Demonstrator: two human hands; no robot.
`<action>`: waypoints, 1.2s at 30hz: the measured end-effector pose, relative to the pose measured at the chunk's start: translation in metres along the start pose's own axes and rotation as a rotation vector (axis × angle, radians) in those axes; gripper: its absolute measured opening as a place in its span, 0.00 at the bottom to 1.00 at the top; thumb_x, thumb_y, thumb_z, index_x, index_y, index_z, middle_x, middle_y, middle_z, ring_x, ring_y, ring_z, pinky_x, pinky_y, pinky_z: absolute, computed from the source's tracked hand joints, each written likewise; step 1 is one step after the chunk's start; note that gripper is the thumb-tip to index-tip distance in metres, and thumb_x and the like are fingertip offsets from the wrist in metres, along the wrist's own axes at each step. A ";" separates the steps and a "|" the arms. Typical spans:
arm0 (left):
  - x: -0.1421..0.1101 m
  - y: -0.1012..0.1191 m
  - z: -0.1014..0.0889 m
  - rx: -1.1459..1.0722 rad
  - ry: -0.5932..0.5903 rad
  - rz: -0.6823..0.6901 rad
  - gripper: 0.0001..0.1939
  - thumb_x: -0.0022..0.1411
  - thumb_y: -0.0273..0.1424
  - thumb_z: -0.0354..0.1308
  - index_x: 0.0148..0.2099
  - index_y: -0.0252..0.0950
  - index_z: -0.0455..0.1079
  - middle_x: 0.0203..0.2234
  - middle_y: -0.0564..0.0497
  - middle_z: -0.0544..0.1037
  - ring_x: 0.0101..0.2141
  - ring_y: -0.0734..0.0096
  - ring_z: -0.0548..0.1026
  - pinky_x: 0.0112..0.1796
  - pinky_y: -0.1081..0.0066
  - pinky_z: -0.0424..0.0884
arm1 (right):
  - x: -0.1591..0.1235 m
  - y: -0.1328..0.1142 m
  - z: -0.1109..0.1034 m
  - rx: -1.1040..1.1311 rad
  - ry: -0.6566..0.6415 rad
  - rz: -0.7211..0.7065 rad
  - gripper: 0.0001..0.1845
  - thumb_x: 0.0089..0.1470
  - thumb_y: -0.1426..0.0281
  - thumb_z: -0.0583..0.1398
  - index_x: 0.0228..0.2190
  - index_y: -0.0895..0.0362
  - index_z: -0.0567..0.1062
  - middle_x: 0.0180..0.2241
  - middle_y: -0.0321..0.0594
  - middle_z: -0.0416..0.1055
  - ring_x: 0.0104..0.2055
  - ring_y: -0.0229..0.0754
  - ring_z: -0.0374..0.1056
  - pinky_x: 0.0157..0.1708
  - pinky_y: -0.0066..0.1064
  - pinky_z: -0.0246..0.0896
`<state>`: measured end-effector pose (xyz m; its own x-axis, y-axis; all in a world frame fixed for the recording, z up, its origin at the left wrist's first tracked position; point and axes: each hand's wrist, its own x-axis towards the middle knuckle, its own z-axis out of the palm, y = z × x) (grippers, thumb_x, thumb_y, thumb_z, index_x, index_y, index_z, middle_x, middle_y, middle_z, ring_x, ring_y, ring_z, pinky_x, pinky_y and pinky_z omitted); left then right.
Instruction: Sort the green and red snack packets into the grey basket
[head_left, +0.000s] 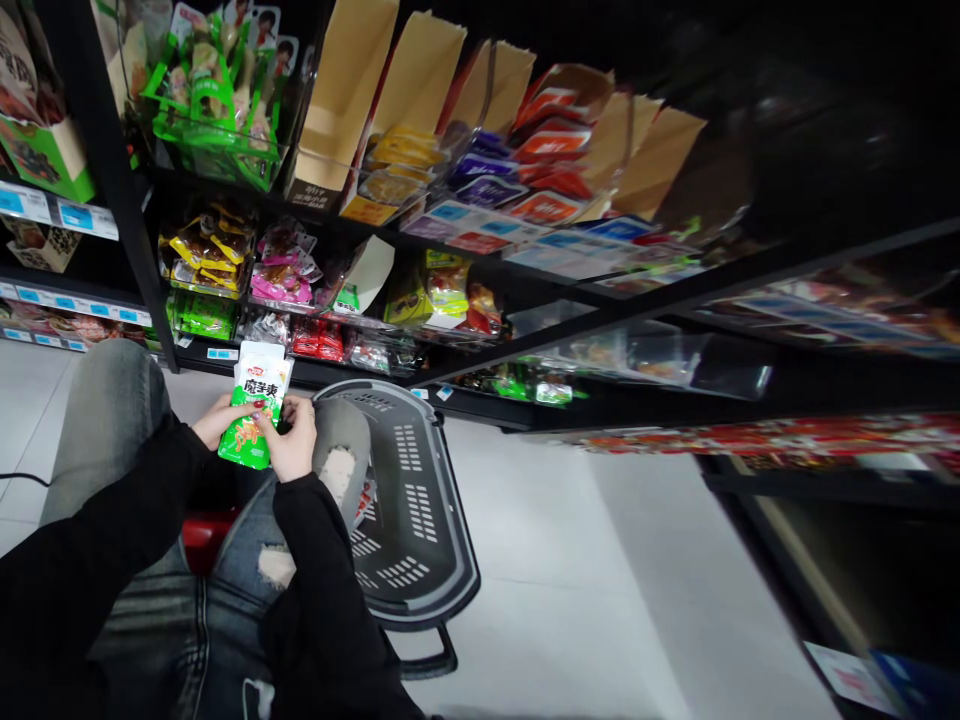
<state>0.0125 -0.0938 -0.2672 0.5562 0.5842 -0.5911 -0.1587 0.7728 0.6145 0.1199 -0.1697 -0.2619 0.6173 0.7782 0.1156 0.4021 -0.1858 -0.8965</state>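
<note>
Between my two hands, above my lap, is a green and white snack packet [253, 408] with Chinese print facing up. A second pale packet edge seems to show behind its top. My left hand [217, 420] closes on the left side, its thumb lying across the front. From the right, my right hand [295, 440] grips the same packet, thumb on its face and fingers curled behind the edge. A dark grey shopping basket [412, 500] stands on the floor beside my right knee, partly hidden by my leg. Something red and white shows inside it.
Black store shelves [352, 375] rise in front, holding boxes and bins of bagged snacks. Green hanging bags [214, 100] fill an upper bin; red packets [551, 140] stand in cartons. Pale floor tiles [540, 560] lie to the right. A red stool [202, 540] shows beneath me.
</note>
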 end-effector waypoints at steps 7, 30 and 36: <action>0.006 -0.005 -0.003 0.011 -0.001 0.047 0.17 0.46 0.35 0.66 0.36 0.30 0.73 0.29 0.42 0.80 0.29 0.62 0.78 0.38 0.64 0.72 | 0.001 0.005 0.007 0.276 -0.029 0.184 0.15 0.40 0.63 0.63 0.27 0.56 0.63 0.22 0.29 0.61 0.24 0.33 0.57 0.26 0.27 0.54; -0.008 0.014 0.006 -0.164 0.055 -0.026 0.09 0.50 0.28 0.61 0.36 0.31 0.71 0.26 0.46 0.80 0.26 0.64 0.78 0.34 0.65 0.74 | 0.023 0.041 -0.042 1.525 -0.457 0.578 0.10 0.49 0.61 0.54 0.32 0.52 0.68 0.23 0.31 0.57 0.17 0.31 0.44 0.11 0.22 0.43; -0.010 0.012 0.006 -0.253 -0.028 -0.097 0.10 0.54 0.30 0.56 0.38 0.30 0.71 0.29 0.44 0.80 0.32 0.60 0.78 0.42 0.60 0.72 | -0.001 0.037 -0.028 0.928 -0.234 0.412 0.18 0.44 0.55 0.56 0.35 0.53 0.71 0.25 0.37 0.64 0.21 0.37 0.55 0.17 0.30 0.53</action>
<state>0.0101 -0.0919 -0.2508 0.6006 0.5001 -0.6238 -0.3008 0.8642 0.4032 0.1530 -0.1939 -0.2836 0.4027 0.8744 -0.2707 -0.5489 -0.0059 -0.8358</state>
